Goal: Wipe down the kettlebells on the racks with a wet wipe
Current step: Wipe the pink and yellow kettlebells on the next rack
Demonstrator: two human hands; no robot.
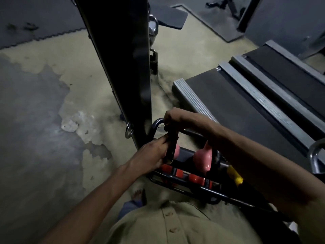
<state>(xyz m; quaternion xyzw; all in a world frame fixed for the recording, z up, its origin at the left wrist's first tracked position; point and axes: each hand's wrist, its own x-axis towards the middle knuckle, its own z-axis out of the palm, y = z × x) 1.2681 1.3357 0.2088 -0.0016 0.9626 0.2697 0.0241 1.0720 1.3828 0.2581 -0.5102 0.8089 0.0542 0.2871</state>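
At the rack's (pixel 193 188) left end, both hands grip a black kettlebell (pixel 171 147), its long axis upright: right hand (pixel 174 117) curled over the top, left hand (pixel 151 155) pinching lower; no wipe shows

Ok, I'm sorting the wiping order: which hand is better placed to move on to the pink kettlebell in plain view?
Probably the right hand: its forearm passes over the pink kettlebell, while the left hand sits on the far side of the dark handle both grip.
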